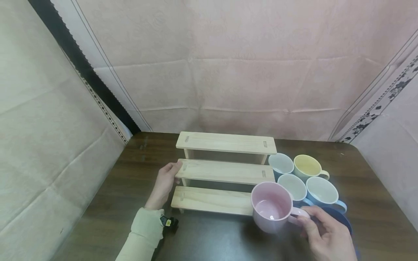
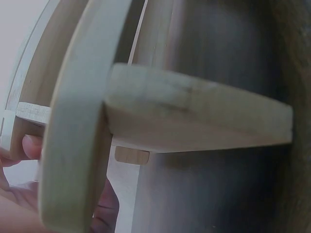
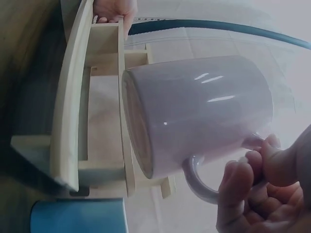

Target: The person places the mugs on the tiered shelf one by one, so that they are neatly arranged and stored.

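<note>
A pale wooden three-tier rack (image 1: 225, 170) stands on the table, its boards rising in steps toward the back. My left hand (image 1: 164, 182) grips the left end of the middle board; in the left wrist view, the board (image 2: 75, 126) hides part of the fingers. By its handle, my right hand (image 1: 330, 232) pinches a pink mug (image 1: 271, 219) between thumb and fingers. The mug is held upright above the front right end of the lowest board and covers that corner. Seen from the right wrist, the pink mug (image 3: 204, 111) is clear of the boards.
Right of the rack stand a yellow mug (image 1: 307, 166) and several light blue mugs (image 1: 321, 192), close together. A dark blue item (image 1: 341, 217) is partly hidden behind my right hand. Pale cloth (image 1: 228, 90) hangs behind and beside the brown table (image 1: 124, 203).
</note>
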`<move>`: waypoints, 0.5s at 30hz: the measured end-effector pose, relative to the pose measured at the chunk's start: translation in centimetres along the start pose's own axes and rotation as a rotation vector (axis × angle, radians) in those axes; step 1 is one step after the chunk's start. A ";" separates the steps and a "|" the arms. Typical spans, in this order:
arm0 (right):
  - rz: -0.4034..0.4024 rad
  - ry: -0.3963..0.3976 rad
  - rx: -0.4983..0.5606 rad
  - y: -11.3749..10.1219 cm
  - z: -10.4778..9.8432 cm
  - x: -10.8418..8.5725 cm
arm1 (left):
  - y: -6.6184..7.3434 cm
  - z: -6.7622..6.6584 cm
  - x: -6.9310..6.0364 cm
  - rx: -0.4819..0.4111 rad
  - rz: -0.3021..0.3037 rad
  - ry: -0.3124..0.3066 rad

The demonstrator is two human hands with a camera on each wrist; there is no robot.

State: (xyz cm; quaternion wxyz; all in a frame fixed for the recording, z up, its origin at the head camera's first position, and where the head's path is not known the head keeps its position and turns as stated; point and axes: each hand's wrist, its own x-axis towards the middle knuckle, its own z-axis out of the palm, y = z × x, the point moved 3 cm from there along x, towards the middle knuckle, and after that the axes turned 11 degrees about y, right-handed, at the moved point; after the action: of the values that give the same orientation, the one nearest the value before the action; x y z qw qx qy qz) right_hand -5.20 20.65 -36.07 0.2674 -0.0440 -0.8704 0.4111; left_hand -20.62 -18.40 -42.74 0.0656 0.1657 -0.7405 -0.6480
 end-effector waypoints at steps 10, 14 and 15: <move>-0.065 0.049 0.125 -2.7 1.2 1.2 | -0.9 0.1 0.5 -0.003 0.014 0.027; -0.098 0.057 0.195 -3.4 2.0 2.0 | -1.0 0.1 0.6 -0.009 0.019 0.027; -0.099 0.059 0.206 -3.6 2.2 2.2 | -1.0 0.1 0.6 -0.009 0.020 0.027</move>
State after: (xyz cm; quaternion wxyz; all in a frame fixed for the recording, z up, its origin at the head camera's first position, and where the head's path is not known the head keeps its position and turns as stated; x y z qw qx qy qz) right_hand -7.64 17.42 -33.61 0.3160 0.0147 -0.8164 0.4832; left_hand -21.04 -18.57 -43.82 0.0827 0.1667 -0.7381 -0.6486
